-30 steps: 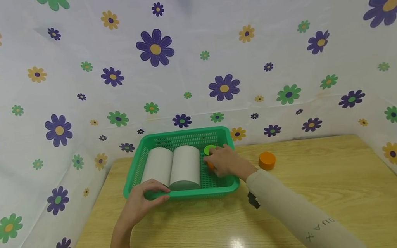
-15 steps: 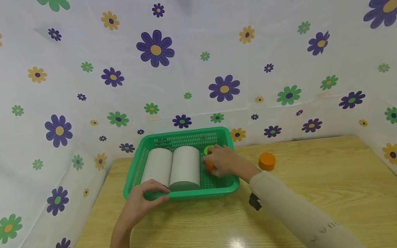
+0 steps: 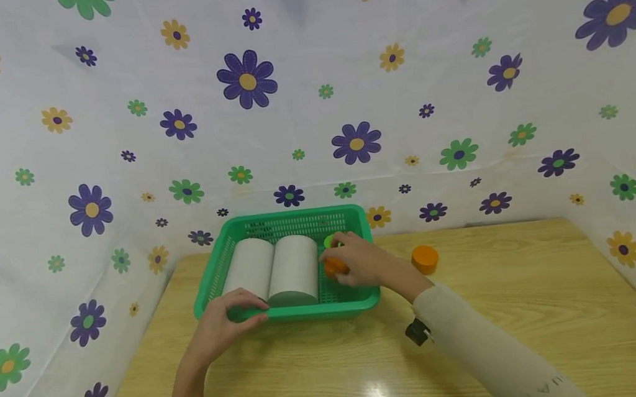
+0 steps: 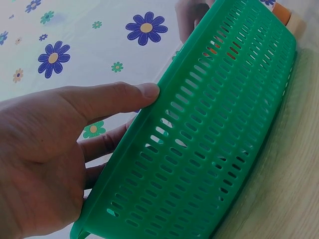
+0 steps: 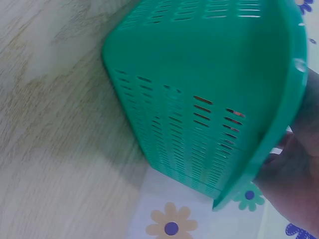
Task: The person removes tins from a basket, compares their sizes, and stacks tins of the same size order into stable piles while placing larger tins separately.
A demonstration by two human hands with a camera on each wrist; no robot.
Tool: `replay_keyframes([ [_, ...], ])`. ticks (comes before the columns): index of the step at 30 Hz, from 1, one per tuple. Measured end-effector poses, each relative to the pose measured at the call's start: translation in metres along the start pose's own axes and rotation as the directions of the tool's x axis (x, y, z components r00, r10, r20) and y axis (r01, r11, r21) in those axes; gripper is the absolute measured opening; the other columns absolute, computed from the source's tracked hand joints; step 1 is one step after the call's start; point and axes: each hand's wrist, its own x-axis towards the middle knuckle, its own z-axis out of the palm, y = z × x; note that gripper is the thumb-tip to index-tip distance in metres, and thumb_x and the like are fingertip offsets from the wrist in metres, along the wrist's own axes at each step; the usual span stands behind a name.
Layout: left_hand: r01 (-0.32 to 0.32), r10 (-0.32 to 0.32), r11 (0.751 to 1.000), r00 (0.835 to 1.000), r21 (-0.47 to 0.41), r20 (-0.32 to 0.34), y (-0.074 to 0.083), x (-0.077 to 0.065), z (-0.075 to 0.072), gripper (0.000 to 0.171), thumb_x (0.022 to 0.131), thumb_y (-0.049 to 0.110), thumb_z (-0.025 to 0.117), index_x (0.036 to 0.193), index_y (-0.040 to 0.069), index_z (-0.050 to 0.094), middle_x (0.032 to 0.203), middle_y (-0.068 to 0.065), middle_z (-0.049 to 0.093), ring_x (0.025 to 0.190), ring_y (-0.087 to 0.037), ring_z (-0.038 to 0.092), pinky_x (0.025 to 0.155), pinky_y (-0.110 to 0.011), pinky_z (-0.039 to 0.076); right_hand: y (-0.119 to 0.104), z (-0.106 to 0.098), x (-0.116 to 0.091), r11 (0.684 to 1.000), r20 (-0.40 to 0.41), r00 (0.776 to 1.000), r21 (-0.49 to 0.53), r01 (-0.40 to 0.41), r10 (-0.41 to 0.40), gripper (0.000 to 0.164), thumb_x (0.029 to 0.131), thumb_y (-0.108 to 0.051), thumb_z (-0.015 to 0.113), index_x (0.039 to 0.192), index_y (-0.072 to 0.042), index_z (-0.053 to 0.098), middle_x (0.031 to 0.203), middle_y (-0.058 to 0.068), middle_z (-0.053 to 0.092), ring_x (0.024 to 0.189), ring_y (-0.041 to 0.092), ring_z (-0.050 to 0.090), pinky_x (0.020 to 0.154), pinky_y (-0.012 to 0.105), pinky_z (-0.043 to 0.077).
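A green slatted plastic basket (image 3: 318, 312) stands on the table against the flowered cloth. My left hand (image 3: 229, 324) grips its near rim toward the left; in the left wrist view the thumb presses the outer side and the other fingers reach over the rim. Inside the basket's right part, my right hand (image 3: 363, 262) holds an orange round piece (image 3: 333, 267) in its curled fingers, which partly cover it. Behind that piece shows a bright green round thing (image 3: 329, 241), partly hidden by the hand. Two large white cylinders (image 3: 294, 266) lie side by side in the basket's left and middle.
Another orange round piece (image 3: 425, 260) sits on the wooden table (image 3: 500, 309) to the right of the basket, just beyond my right forearm. White cloth (image 3: 300, 119) printed with flowers hangs behind and at both sides of the table.
My right hand has drawn slightly up and back inside the basket, and more of the orange piece shows in its fingers. My left hand has stayed on the rim.
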Motion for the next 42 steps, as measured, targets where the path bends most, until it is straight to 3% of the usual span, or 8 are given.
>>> replay_keyframes([
  [4, 0.003, -0.003, 1.000, 1.000, 0.000, -0.001, 0.000, -0.001, 0.000, 0.015, 0.087, 0.023, 0.084, 0.100, 0.028, 0.079, 0.100, 0.014, 0.071, 0.101, -0.011, 0.066, 0.093, -0.037, 0.052, -0.003, -0.005, -0.007, 0.998, -0.054, 0.999, 0.057, -0.001, 0.004, 0.037, 0.091, -0.013, 0.076, 0.128, -0.014, 0.071, 0.127, 0.016, 0.054, 0.104, 0.027, 0.054, 0.087, 0.038, 0.055],
  [11, -0.011, 0.011, 1.000, 1.000, -0.014, -0.004, 0.001, -0.001, 0.000, 0.014, 0.087, 0.022, 0.084, 0.100, 0.026, 0.079, 0.101, 0.012, 0.071, 0.100, -0.012, 0.065, 0.093, -0.036, 0.053, -0.007, -0.015, -0.020, 0.991, -0.150, 0.989, 0.131, 0.010, 0.009, 0.038, 0.091, -0.013, 0.074, 0.129, -0.017, 0.070, 0.127, 0.012, 0.049, 0.088, 0.020, 0.057, 0.073, 0.025, 0.053],
  [14, -0.010, 0.010, 1.000, 1.000, -0.015, -0.004, 0.001, -0.001, 0.000, 0.014, 0.087, 0.021, 0.084, 0.099, 0.026, 0.079, 0.101, 0.012, 0.071, 0.101, -0.012, 0.066, 0.093, -0.036, 0.053, -0.006, -0.019, -0.028, 0.985, -0.181, 0.983, 0.170, 0.003, 0.028, 0.040, 0.090, -0.012, 0.075, 0.130, -0.016, 0.070, 0.128, 0.011, 0.048, 0.084, 0.021, 0.058, 0.071, 0.026, 0.054],
  [21, -0.019, 0.019, 1.000, 1.000, -0.010, -0.008, 0.002, 0.000, 0.001, 0.015, 0.087, 0.019, 0.084, 0.099, 0.025, 0.079, 0.100, 0.011, 0.072, 0.099, -0.012, 0.066, 0.091, -0.037, 0.053, -0.006, -0.024, -0.049, 0.966, -0.275, 0.959, 0.259, 0.008, 0.066, 0.042, 0.086, -0.010, 0.078, 0.128, -0.014, 0.070, 0.128, 0.009, 0.048, 0.107, 0.030, 0.061, 0.078, 0.037, 0.059],
  [29, -0.026, 0.026, 1.000, 1.000, -0.009, -0.004, 0.001, 0.000, 0.000, 0.014, 0.087, 0.021, 0.084, 0.100, 0.026, 0.079, 0.101, 0.013, 0.072, 0.100, -0.012, 0.066, 0.092, -0.036, 0.053, -0.004, -0.026, -0.067, 0.926, -0.332, 0.933, 0.376, -0.003, 0.138, 0.041, 0.088, -0.004, 0.074, 0.127, -0.013, 0.071, 0.124, 0.007, 0.046, 0.120, 0.035, 0.060, 0.086, 0.034, 0.059],
  [38, -0.042, 0.042, 0.999, 0.999, -0.002, -0.006, 0.001, 0.000, 0.000, 0.014, 0.088, 0.021, 0.084, 0.101, 0.025, 0.078, 0.101, 0.012, 0.072, 0.098, -0.012, 0.067, 0.089, -0.036, 0.054, 0.005, -0.016, -0.085, 0.912, -0.399, 0.897, 0.411, -0.013, 0.192, 0.042, 0.087, 0.000, 0.077, 0.127, -0.009, 0.071, 0.125, 0.006, 0.047, 0.119, 0.032, 0.060, 0.085, 0.032, 0.059],
  [42, -0.038, 0.038, 0.999, 0.999, -0.004, -0.004, 0.001, 0.000, 0.000, 0.014, 0.088, 0.021, 0.084, 0.101, 0.024, 0.078, 0.101, 0.012, 0.071, 0.099, -0.012, 0.067, 0.090, -0.037, 0.054, 0.010, -0.014, -0.092, 0.912, -0.431, 0.876, 0.409, -0.023, 0.216, 0.041, 0.087, -0.002, 0.079, 0.127, -0.006, 0.069, 0.127, 0.009, 0.051, 0.113, 0.030, 0.061, 0.083, 0.038, 0.060],
])
